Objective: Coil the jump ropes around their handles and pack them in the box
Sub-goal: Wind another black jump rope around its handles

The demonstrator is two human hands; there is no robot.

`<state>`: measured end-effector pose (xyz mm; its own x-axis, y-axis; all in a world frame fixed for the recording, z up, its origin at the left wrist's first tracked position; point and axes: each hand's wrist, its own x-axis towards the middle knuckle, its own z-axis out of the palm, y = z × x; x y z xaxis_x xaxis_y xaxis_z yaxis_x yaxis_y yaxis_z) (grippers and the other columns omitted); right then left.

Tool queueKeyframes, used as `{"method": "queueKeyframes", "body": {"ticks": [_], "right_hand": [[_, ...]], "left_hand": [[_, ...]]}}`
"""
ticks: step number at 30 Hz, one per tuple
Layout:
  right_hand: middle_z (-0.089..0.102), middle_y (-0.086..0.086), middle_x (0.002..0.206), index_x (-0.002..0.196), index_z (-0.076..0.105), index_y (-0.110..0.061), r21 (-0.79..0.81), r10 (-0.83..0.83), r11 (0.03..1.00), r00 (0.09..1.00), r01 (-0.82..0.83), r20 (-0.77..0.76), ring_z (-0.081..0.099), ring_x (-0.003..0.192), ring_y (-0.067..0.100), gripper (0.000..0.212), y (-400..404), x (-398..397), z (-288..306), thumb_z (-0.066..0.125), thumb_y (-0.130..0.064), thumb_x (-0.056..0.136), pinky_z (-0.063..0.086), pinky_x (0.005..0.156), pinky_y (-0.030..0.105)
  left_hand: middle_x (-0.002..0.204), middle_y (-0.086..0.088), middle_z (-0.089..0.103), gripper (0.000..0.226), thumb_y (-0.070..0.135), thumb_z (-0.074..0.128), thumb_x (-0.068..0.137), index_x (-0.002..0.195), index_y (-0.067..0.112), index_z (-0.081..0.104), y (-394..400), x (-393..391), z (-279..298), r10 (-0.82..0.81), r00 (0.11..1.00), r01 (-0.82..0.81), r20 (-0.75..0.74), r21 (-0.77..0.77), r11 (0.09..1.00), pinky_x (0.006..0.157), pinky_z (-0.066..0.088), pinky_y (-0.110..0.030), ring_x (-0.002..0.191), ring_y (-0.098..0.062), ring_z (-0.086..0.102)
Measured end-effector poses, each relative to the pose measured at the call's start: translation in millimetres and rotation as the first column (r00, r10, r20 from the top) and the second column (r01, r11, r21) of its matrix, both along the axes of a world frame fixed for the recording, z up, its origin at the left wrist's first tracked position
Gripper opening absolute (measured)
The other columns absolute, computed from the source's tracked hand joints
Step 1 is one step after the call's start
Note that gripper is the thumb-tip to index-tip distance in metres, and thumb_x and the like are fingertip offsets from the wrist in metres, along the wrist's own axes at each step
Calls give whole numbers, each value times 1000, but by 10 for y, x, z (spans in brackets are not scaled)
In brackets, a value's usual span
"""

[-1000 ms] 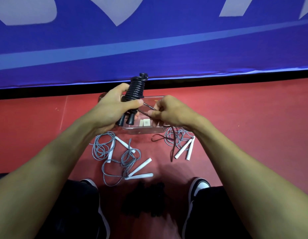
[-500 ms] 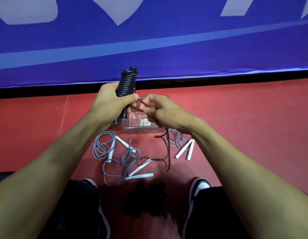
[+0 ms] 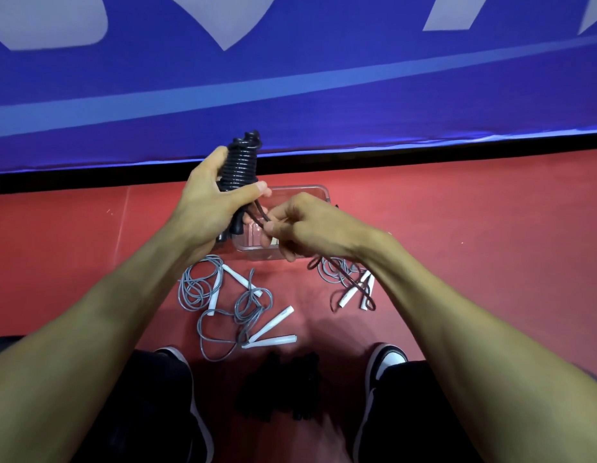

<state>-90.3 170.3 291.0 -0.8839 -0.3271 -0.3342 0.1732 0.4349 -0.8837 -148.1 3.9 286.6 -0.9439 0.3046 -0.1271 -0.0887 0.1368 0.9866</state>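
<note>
Head view showed the left hand (image 3: 210, 198) clamped around a black jump rope (image 3: 239, 167), its cord already wound in tight turns around the paired handles, which stood nearly upright above the far side of the red floor (image 3: 490, 228). The right hand (image 3: 303, 225) pinched the loose tail of that cord, which trailed down past the wrist to a small loop near the floor. Just behind the hands sat the clear box (image 3: 310, 190); three grey ropes with white handles (image 3: 257, 299) lay uncoiled on the floor nearer the person. The cord looked light, limp and rather slick, likely to spring loose unless the thumb pressed the last turn, so the handles were the firm place to grip. Compared with a second earlier, the bundle was held higher and more upright, and the hanging tail was shorter.
</note>
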Motion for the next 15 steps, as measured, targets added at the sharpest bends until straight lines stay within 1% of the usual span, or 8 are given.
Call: {"method": "queueKeyframes", "body": {"ticks": [3,5,7,9,10,12,13,15], "right_hand": [[52,-7,48,82,64,-4,-43,-39,998,998,37,-58,41,41,5,29,-71,8,-3,47,-11,105,34,45,18],[51,-9,45,83,65,-4,-24,-63,998,995,61,-78,41,40,4,31,-93,1,-22,48,-18,105,34,46,18],[50,-9,47,84,66,-4,27,-91,995,991,95,-98,40,40,3,36,-89,3,-43,47,-26,106,33,47,18],[51,-9,47,85,68,-6,68,-126,989,987,133,-103,42,39,0,37,-60,-10,-77,45,-25,107,32,48,18],[52,-9,47,86,69,-7,86,-137,986,986,146,-97,43,39,0,37,-48,-18,-92,44,-23,107,32,48,17],[55,-9,50,87,70,-8,123,-146,980,985,156,-88,45,40,0,35,-40,-27,-112,44,-20,107,34,46,16],[56,-8,53,88,70,-8,139,-143,978,986,154,-89,45,41,1,34,-48,-28,-115,44,-19,106,36,47,16],[58,-5,58,89,70,-10,158,-150,974,984,164,-101,49,47,6,32,-42,-31,-128,44,-19,105,42,50,21]], "left_hand": [[70,-6,65,32,8,72,91,114,1,51,21,1,-21,15,999,-18,-40,-65,998,45,43,-26,47,-16,54],[73,-7,61,24,17,69,95,109,7,52,42,5,-35,3,1000,-6,-26,-94,996,48,45,-28,49,-15,52],[80,-10,60,13,25,58,101,101,13,52,82,27,-18,-28,997,28,68,2,1000,55,46,-34,56,-18,53],[88,-12,61,13,16,43,106,99,13,54,114,35,-3,-23,989,11,146,85,996,59,46,-30,62,-19,54],[92,-13,61,17,10,39,106,100,12,54,119,38,3,-33,988,22,150,76,997,59,47,-27,64,-19,55],[99,-11,62,14,6,41,105,103,10,54,111,48,-8,-116,986,112,118,43,993,60,51,-28,65,-22,57],[99,-10,62,8,9,48,102,104,11,56,83,44,-19,-163,982,162,90,18,987,65,53,-34,68,-24,58],[98,-8,64,11,14,61,94,105,14,63,20,6,-20,-206,979,206,10,-89,975,79,54,-41,81,-21,61]]}}
